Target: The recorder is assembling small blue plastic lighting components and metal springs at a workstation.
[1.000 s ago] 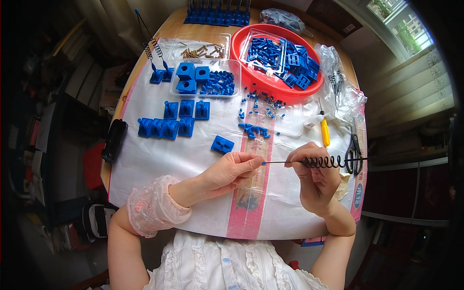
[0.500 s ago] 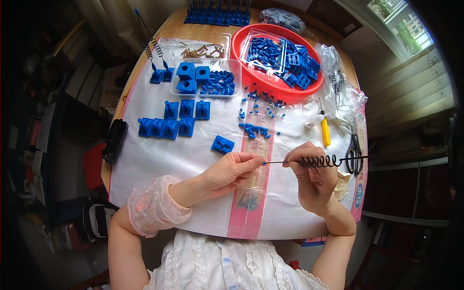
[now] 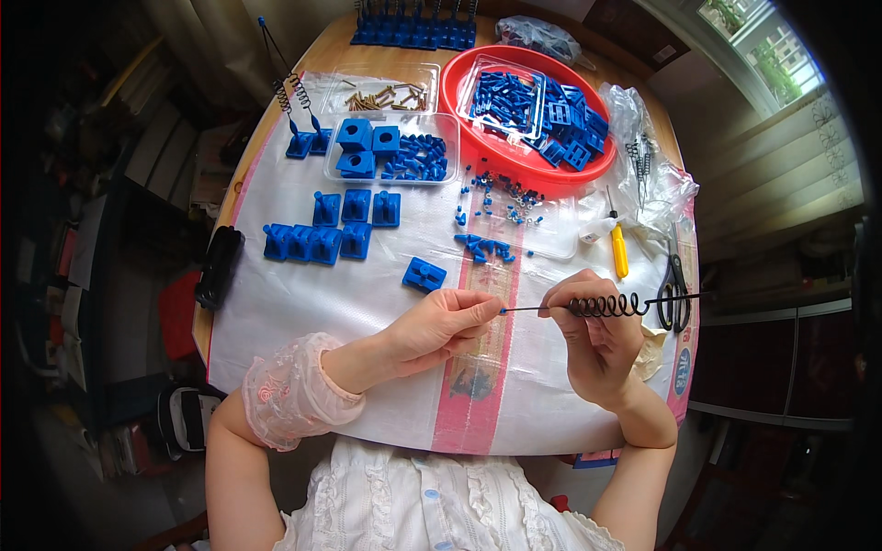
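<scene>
A black coil spring with long straight wire ends [image 3: 608, 306] lies level across my right hand [image 3: 597, 354], whose fingers are closed around the wire just left of the coils. Its straight end points left to my left hand [image 3: 441, 332], where thumb and forefinger pinch a small blue cap [image 3: 503, 311] at the wire's tip. Most of the cap is hidden by those fingertips. Just beyond my left hand rests a single blue base [image 3: 424, 275]. Farther left stand several blue bases with upright parts [image 3: 323, 246] in two rows.
A red basin [image 3: 448, 87] heaped with blue parts stands at the back. Left of it is a clear tray [image 3: 395, 180] of blue blocks and small pieces. Loose small blue parts [image 3: 484, 248], a yellow-handled screwdriver [image 3: 619, 253] and black scissors [image 3: 678, 294] lie on the sheet.
</scene>
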The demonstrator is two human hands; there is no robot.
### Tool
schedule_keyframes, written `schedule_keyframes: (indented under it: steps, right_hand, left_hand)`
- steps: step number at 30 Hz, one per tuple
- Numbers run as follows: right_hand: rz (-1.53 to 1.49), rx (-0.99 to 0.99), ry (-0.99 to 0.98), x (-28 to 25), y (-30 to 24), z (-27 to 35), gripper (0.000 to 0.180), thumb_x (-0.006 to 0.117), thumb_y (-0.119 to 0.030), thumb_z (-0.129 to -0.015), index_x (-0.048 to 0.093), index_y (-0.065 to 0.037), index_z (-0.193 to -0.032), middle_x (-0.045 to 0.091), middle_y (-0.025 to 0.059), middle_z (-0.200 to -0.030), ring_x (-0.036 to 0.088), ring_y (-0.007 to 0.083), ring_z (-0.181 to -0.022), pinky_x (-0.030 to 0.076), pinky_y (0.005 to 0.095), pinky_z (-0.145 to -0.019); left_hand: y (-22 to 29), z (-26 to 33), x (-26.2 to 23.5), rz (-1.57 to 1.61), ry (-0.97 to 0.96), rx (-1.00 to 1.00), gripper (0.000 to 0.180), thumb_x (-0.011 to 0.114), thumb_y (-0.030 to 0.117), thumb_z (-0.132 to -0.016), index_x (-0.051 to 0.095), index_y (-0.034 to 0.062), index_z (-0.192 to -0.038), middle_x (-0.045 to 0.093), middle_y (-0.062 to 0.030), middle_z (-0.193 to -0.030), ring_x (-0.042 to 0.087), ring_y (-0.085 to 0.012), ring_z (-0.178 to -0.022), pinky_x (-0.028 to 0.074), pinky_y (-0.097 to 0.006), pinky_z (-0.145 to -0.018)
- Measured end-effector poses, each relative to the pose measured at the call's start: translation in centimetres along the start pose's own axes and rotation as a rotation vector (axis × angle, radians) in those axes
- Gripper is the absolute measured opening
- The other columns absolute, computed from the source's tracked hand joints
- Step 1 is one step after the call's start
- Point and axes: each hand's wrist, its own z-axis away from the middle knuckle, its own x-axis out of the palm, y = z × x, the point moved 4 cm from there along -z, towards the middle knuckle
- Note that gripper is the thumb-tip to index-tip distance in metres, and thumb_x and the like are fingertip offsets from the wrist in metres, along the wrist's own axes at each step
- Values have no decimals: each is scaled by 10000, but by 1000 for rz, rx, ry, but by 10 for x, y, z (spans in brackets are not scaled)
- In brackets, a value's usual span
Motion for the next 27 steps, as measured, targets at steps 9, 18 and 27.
schedule_keyframes:
  steps: [9,18,27]
  right_hand:
    - [-13,2,13,-2,-2,-1,168,653,148,-833,595,57,-962,655,120,-840,555,142,-609,414,254,-496]
    - [-16,25,11,0,-1,0,172,648,157,-828,596,49,-951,654,109,-847,551,139,-609,404,254,-496]
    - [-12,26,11,0,0,0,176,647,159,-824,600,55,-958,651,113,-842,555,148,-608,403,254,-496]
  left_hand:
    - [0,0,0,6,-4,-5,174,604,258,-1012,652,93,-1037,418,93,-724,321,-19,-602,278,-190,-504]
    - [0,0,2,12,20,0,215,604,272,-1015,669,67,-1027,403,92,-676,300,-20,-562,274,-196,-480]
    - [0,1,1,1,0,-8,180,601,253,-1016,652,83,-1047,406,93,-718,319,-19,-602,280,-189,-503]
